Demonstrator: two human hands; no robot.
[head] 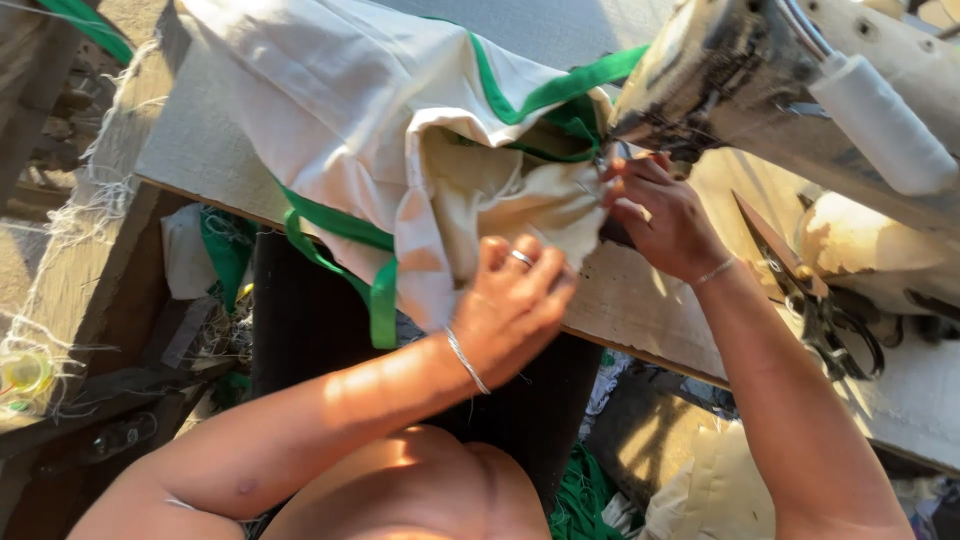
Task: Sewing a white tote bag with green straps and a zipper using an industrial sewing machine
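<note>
Left hand (510, 305) (fingers curled) on cream cloth (470, 190)

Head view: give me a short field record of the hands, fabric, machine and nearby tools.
left hand: fingers curled, gripping the cream fabric bag at its edge
right hand: fingertips pinching the fabric right under the sewing machine head
fabric: cream cloth with green strap trim, draped over the table edge
surface: worn wooden table
tools: scissors lying on the table, apart from the right hand
other: white thread spool on the machine
wrists: thin bracelet on each; ring on left hand
</note>
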